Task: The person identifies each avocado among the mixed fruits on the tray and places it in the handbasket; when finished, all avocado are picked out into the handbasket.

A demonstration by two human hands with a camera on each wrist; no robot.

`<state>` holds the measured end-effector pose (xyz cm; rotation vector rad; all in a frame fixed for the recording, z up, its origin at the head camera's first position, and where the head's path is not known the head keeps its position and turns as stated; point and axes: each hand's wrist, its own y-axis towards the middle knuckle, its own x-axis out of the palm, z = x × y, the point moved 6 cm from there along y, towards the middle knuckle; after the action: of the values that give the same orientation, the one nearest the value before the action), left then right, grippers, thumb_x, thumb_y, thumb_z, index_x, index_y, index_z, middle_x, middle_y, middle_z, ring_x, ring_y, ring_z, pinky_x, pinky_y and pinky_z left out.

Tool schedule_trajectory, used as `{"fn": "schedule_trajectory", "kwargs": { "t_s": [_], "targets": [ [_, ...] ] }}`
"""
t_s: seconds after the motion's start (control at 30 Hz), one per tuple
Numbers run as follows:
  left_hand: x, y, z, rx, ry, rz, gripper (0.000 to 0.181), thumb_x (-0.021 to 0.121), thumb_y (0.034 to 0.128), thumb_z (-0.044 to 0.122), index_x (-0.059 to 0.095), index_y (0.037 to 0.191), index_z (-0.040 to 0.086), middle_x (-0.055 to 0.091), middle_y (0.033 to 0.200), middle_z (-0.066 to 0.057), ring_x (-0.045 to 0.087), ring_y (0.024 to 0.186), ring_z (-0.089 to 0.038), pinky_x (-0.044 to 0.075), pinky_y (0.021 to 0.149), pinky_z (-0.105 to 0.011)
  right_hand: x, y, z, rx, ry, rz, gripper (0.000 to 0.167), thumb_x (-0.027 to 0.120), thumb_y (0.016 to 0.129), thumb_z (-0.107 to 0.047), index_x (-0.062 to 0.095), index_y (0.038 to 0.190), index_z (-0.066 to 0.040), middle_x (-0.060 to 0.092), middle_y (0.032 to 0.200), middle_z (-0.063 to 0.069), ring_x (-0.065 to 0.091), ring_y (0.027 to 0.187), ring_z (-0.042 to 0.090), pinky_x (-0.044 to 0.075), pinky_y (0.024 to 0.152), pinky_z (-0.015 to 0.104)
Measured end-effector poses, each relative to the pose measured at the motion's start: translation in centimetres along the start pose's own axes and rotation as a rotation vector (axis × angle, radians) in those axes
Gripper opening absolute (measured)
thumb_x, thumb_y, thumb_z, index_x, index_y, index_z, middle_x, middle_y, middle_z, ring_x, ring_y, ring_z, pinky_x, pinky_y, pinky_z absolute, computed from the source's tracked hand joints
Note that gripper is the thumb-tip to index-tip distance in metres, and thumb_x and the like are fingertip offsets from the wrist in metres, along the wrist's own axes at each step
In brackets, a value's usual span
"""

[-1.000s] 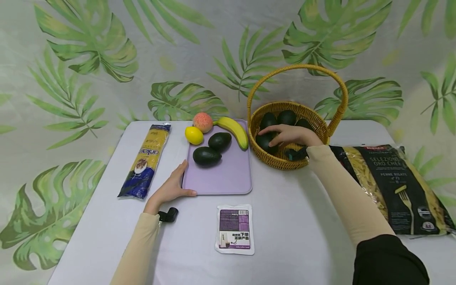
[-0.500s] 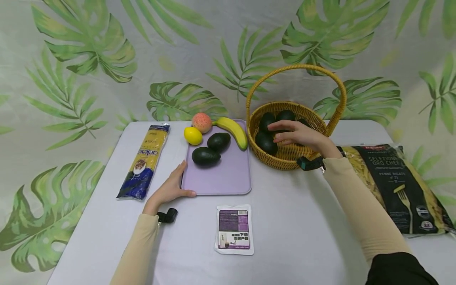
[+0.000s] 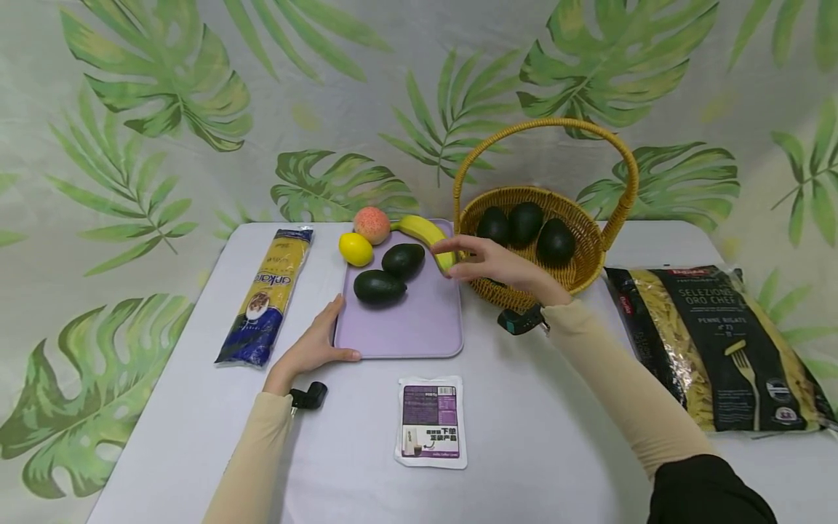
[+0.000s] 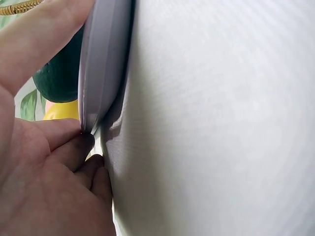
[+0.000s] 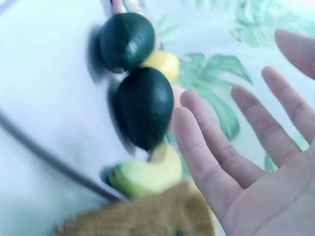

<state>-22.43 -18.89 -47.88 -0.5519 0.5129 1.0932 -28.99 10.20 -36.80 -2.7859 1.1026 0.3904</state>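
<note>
The left hand (image 3: 314,346) rests at the near left corner of the lilac tray (image 3: 406,335), thumb along its front edge, fingers at its left side. In the left wrist view the fingertips (image 4: 86,142) touch the tray rim (image 4: 101,59). The right hand (image 3: 500,266) hovers over the banana (image 3: 422,231) and the basket's left rim, fingers spread, holding nothing; the right wrist view shows its bare palm. Two avocados (image 3: 380,287) (image 3: 403,260) lie on the tray. Avocados (image 3: 526,224) sit in the wicker basket (image 3: 589,269), its near left part behind the right hand.
A peach (image 3: 372,225) and lemon (image 3: 356,249) lie at the tray's back left corner. A long pasta pack (image 3: 265,298) lies left, a larger pasta bag (image 3: 727,349) right, and a small purple-white packet (image 3: 431,422) in front. The basket handle (image 3: 546,122) arches high.
The right hand first drew back rightward off the front left avocado in the basket, then moved left to above the banana's end. The left hand and the tray have stayed put.
</note>
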Motion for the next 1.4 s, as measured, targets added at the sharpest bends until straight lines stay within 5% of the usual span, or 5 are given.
{"fn": "schedule_trajectory", "kwargs": {
  "t_s": [0.27, 0.53, 0.77, 1.07, 1.4],
  "targets": [
    [0.0, 0.0, -0.1, -0.005, 0.005, 0.002, 0.116, 0.082, 0.0745, 0.034, 0.003, 0.152, 0.0, 0.0, 0.158, -0.019, 0.001, 0.144, -0.036, 0.005, 0.114, -0.051, 3.8, 4.4, 0.1, -0.062, -0.101, -0.185, 0.058, 0.062, 0.094, -0.014, 0.037, 0.146, -0.008, 0.032, 0.15, 0.004, 0.048, 0.122, 0.037, 0.04, 0.102, 0.042],
    [-0.1, 0.0, 0.0, -0.023, 0.012, -0.001, 0.118, 0.083, 0.0739, 0.035, 0.002, 0.153, 0.001, 0.0, 0.158, -0.018, 0.001, 0.144, -0.035, 0.006, 0.114, -0.052, 5.8, 8.0, 1.1, -0.002, -0.208, -0.335, 0.069, 0.063, 0.091, -0.008, 0.029, 0.15, -0.01, 0.024, 0.154, 0.009, 0.022, 0.139, 0.032, 0.027, 0.11, 0.049],
    [-0.1, 0.0, 0.0, -0.017, 0.011, -0.003, 0.118, 0.082, 0.0744, 0.036, 0.001, 0.153, 0.001, 0.0, 0.158, -0.018, 0.001, 0.144, -0.036, 0.007, 0.114, -0.053, 7.2, 10.0, 1.6, 0.036, -0.385, -0.348, 0.069, 0.063, 0.09, -0.016, 0.03, 0.151, -0.011, 0.023, 0.155, 0.009, 0.019, 0.14, 0.026, 0.018, 0.113, 0.045],
    [-0.1, -0.2, 0.1, -0.022, -0.002, -0.006, 0.117, 0.082, 0.0746, 0.035, 0.002, 0.153, 0.001, 0.0, 0.158, -0.018, 0.001, 0.144, -0.036, 0.007, 0.114, -0.054, 8.6, 11.4, 2.0, 0.019, -0.483, -0.365, 0.067, 0.063, 0.091, -0.012, 0.031, 0.15, -0.01, 0.024, 0.156, 0.01, 0.02, 0.141, 0.025, 0.017, 0.114, 0.038],
    [-0.1, -0.3, 0.2, -0.01, -0.01, 0.0, 0.116, 0.082, 0.075, 0.033, 0.003, 0.152, -0.001, 0.0, 0.158, -0.02, 0.001, 0.143, -0.038, 0.006, 0.113, -0.055, 8.7, 11.4, 2.4, 0.072, -0.544, -0.222, 0.06, 0.069, 0.087, -0.014, 0.046, 0.143, -0.02, 0.039, 0.147, 0.007, 0.035, 0.131, 0.021, 0.027, 0.11, 0.038]
  ]
}}
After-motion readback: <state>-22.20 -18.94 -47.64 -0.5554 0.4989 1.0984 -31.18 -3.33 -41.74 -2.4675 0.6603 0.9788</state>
